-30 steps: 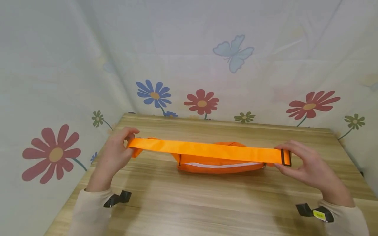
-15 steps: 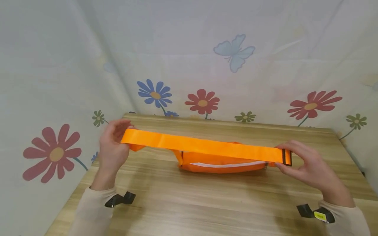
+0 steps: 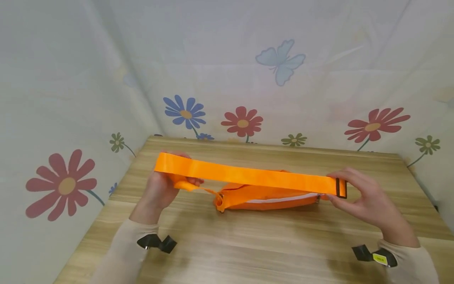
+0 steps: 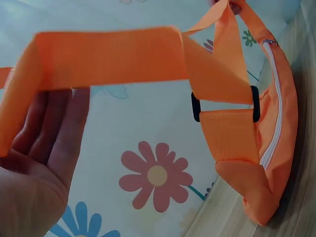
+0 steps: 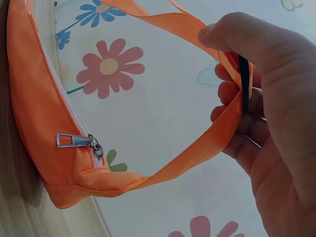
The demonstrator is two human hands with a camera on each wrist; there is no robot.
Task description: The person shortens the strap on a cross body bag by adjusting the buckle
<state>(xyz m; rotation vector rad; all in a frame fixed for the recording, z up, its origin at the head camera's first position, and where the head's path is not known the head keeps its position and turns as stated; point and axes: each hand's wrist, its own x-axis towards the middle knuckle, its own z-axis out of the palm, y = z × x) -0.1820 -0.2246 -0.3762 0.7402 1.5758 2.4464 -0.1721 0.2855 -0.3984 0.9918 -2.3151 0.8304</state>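
Observation:
An orange waist bag [image 3: 276, 204] with a white zipper lies on the wooden table. Its wide orange strap [image 3: 241, 174] is held up above it, stretched between both hands. Behind the strap's left bend is my left hand [image 3: 157, 193]; in the left wrist view its fingers [image 4: 69, 128] extend straight with the strap passing across them. My right hand [image 3: 365, 201] pinches the strap's right end, thumb and fingers around it beside a black slider buckle [image 3: 341, 188]. Another black buckle [image 4: 256, 103] appears on the strap near the bag. The silver zipper pull [image 5: 74, 140] shows in the right wrist view.
The wooden table [image 3: 255, 248] reaches back to a pale curtain [image 3: 213, 59] printed with flowers and a butterfly, which also borders the left and right sides. Black wrist mounts [image 3: 156, 242] sit on both sleeves.
My left hand first rises a little, then turns and shifts right, its fingers now behind the strap. The bag's left end has twisted and lifted slightly. My right hand stays nearly still.

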